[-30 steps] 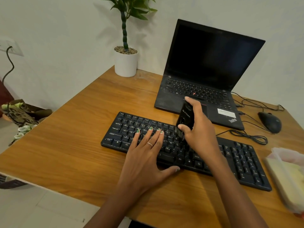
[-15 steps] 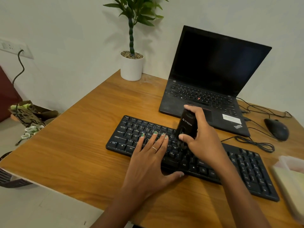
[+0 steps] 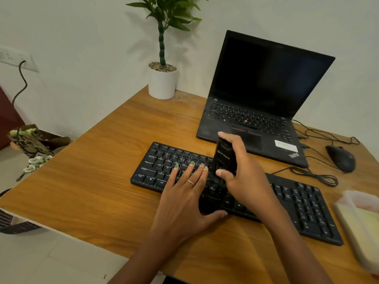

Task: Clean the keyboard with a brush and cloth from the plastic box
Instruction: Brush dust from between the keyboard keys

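Gripping a glossy black brush, right hand; left hand flat on keyboard.

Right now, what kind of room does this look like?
Probably a home office or study corner. A wooden desk set against a plain wall carries an open laptop, a separate keyboard and a wired mouse, with a potted plant at the back.

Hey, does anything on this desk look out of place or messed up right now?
Nothing stands out. The keyboard lies flat on the desk, the left hand resting on its keys while the right hand holds the brush over them. The laptop, mouse and plant look undisturbed.
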